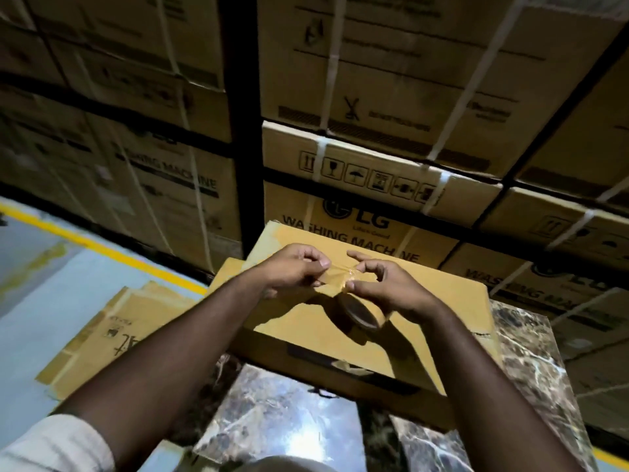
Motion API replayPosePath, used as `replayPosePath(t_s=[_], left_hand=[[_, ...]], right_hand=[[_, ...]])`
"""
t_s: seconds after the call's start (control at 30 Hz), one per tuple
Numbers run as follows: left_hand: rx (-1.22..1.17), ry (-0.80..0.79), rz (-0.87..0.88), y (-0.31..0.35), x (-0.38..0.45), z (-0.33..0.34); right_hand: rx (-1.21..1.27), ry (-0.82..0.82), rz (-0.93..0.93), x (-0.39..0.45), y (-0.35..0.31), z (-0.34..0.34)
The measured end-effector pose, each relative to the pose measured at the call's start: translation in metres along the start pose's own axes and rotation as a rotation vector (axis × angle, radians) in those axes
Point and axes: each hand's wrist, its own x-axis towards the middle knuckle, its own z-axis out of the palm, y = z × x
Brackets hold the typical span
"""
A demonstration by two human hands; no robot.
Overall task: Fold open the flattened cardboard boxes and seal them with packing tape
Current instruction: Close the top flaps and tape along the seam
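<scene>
White sleeve (51,444) at lower left. Marble table (531,362) under cardboard box (442,301). Left hand (292,270) pinches free end of clear tape (335,274); right hand (384,284) pinches same strip, tape roll (360,313) held under its palm, above box top. Flattened boxes (102,335) on floor, left. Stacked washing machine cartons (374,148) behind.

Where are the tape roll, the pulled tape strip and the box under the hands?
tape roll (361,314): head view, on its dark inner core.
tape strip (335,277): head view, on the clear stretch between both hands.
box (452,294): head view, on its bare top face.
</scene>
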Motion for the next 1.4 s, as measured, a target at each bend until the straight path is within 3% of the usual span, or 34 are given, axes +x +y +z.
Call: replayPosePath(t_s=[0.13,0.23,0.3,0.4,0.5,0.6,0.7,0.77,0.83,0.9,1.23,1.4], left_hand=[[0.186,0.255,0.088,0.002,0.005,-0.049],[0.194,0.257,0.073,-0.007,0.006,-0.082],[0.187,0.265,0.098,-0.011,0.008,-0.096],[0.109,0.201,0.107,-0.014,0.011,-0.119],[0.180,0.196,0.041,-0.020,0.013,-0.135],[0.177,0.288,-0.001,-0.030,0.019,-0.149],[0.122,0.361,-0.065,-0.041,0.015,-0.172],[0.131,0.350,-0.119,-0.045,0.009,-0.177],[0.134,0.356,-0.139,-0.047,0.006,-0.173],[0.113,0.381,-0.141,-0.049,0.009,-0.168],[0.100,0.330,-0.178,-0.064,0.020,-0.169],[-0.125,0.255,-0.205,-0.055,0.020,-0.184]], right_hand=[[-0.022,0.074,0.042,0.028,-0.003,0.038],[-0.278,0.069,0.031,0.041,-0.002,0.060],[-0.476,0.153,0.053,0.047,-0.002,0.074],[-0.218,0.325,0.080,0.052,0.004,0.077],[-0.169,0.342,0.014,0.054,-0.004,0.075],[-0.391,0.291,-0.002,0.059,-0.013,0.068],[-0.623,0.271,0.113,0.058,-0.004,0.050],[-0.515,0.218,0.198,0.054,0.002,0.043],[-0.253,0.179,0.193,0.048,0.004,0.048],[-0.119,0.234,0.154,0.043,0.008,0.056],[0.009,0.364,0.088,0.034,0.023,0.068],[0.008,0.400,0.071,0.034,0.024,0.069]])
